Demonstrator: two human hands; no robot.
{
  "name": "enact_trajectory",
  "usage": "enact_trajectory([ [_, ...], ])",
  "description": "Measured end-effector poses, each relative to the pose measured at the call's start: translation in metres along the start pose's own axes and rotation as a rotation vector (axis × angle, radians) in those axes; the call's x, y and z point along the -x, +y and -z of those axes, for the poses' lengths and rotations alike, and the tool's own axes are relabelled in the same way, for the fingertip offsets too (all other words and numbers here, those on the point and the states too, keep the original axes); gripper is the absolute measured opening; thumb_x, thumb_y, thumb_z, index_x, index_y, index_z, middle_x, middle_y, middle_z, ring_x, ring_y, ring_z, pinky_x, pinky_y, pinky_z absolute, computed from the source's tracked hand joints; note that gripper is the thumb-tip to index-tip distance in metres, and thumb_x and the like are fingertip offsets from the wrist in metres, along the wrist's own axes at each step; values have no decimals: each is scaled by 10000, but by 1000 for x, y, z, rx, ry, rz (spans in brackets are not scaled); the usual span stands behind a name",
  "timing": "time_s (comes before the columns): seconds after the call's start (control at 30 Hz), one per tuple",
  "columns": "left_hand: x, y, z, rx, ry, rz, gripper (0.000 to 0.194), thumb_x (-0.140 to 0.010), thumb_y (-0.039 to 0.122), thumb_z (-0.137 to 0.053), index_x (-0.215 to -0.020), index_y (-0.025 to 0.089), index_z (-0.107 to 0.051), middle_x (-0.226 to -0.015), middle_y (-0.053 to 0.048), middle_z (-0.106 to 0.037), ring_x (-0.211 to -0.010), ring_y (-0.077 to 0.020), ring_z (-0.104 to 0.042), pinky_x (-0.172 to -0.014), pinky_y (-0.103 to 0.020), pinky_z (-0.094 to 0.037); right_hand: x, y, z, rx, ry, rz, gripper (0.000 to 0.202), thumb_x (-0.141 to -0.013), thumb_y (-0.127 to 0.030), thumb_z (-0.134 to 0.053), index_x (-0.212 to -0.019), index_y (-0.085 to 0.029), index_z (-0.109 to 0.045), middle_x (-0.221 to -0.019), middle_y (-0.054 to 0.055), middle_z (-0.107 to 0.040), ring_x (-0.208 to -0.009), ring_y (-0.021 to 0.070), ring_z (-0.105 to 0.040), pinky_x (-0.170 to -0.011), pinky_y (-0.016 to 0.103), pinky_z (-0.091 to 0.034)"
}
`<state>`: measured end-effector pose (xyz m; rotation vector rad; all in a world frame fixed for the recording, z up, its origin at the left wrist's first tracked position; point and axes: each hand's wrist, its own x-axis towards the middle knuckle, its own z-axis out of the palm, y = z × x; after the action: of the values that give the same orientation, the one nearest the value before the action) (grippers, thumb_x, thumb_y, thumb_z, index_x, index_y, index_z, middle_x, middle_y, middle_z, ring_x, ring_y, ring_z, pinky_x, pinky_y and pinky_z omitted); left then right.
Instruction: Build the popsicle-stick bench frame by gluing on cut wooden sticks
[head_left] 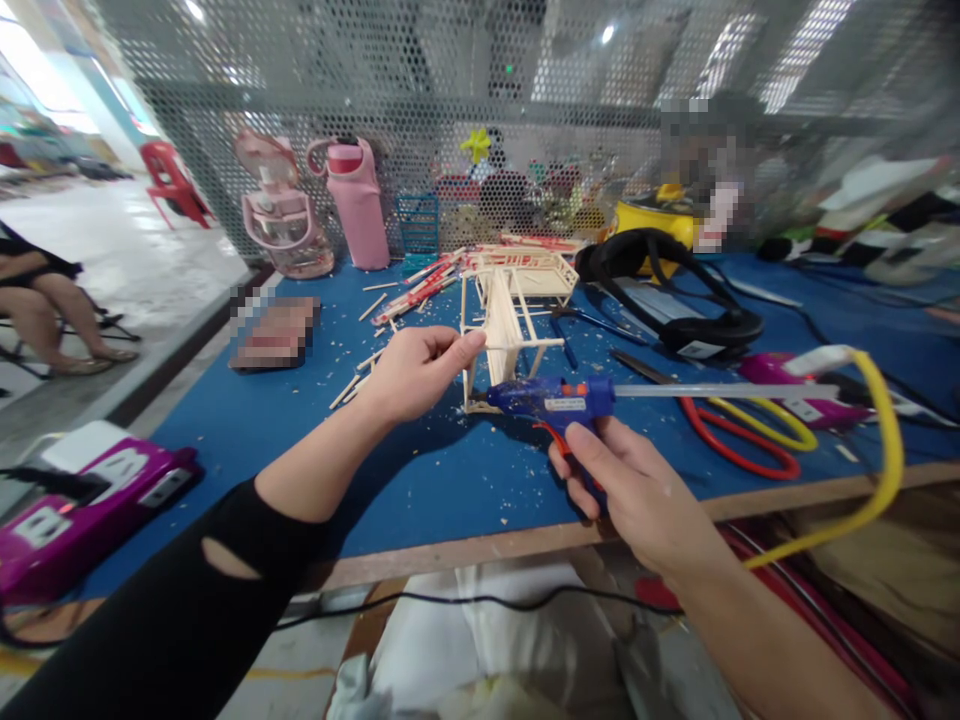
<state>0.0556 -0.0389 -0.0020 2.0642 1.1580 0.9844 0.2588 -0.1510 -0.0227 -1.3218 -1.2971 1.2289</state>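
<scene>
My left hand (420,372) is closed, thumb and fingers pinching the wooden stick frame (504,335) at its near left side. The frame is built of thin pale sticks and stands on the blue table. My right hand (626,480) is wrapped round the handle of a blue glue gun (555,398) with an orange trigger. A clear glue stick (705,391) juts from the gun's back. Its nozzle points left, at the lower front part of the frame; whether it touches cannot be made out.
Loose sticks (427,285) lie behind the frame. Pliers (600,325), scissors (739,435) and a black headband (675,300) are at the right. Pink bottles (360,205) stand at the back left. Purple power strips (97,510) lie at both sides. A seated person's legs (67,320) show far left.
</scene>
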Motion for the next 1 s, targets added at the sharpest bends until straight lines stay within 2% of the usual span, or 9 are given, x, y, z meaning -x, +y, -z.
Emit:
enact_trajectory([
  [0.37,1,1,0,-9,-6,-3,471,-883,535,-436,-607,169,-543,-474,50,-390,-446,-81,-342,-449,-237,-233,3,-1,7,54,41,-10,345,-881,-539,-494,-808,-202,-503,-699,-37,-546,-409,39,-412,-388,195,-290],
  [0.53,0,0,0,-11,-1,-7,476,-882,543,-437,-619,164,-555,-482,51,-391,-454,-82,-347,-454,-232,-246,2,-2,0,98,38,-17,350,-883,-534,-491,-797,-195,-502,-680,-22,-561,-414,49,-406,-400,209,-307],
  [0.7,0,-1,0,-2,-7,-17,478,-887,536,-434,-608,165,-547,-485,49,-392,-458,-81,-347,-457,-230,-249,7,-2,7,80,9,-36,365,-881,-557,-475,-809,-200,-500,-666,-16,-559,-410,57,-383,-394,215,-295],
  [0.8,0,-1,0,7,-8,-17,484,-884,546,-433,-607,166,-545,-486,50,-391,-457,-81,-342,-455,-229,-249,7,-1,9,140,38,-9,371,-873,-568,-479,-821,-202,-512,-646,-16,-550,-418,69,-398,-394,218,-304],
  [0.9,1,-2,-1,9,-11,-18,487,-883,554,-426,-626,164,-564,-491,46,-401,-460,-84,-351,-452,-228,-249,5,-2,7,263,46,39,384,-876,-566,-468,-784,-202,-544,-533,-27,-493,-420,97,-414,-403,236,-323],
  [1.0,1,-5,-1,40,-14,-10,469,-869,550,-448,-645,161,-582,-493,47,-401,-458,-86,-351,-445,-224,-256,11,-7,14,411,5,162,375,-881,-534,-468,-745,-215,-609,-455,-18,-451,-451,147,-466,-440,273,-373],
])
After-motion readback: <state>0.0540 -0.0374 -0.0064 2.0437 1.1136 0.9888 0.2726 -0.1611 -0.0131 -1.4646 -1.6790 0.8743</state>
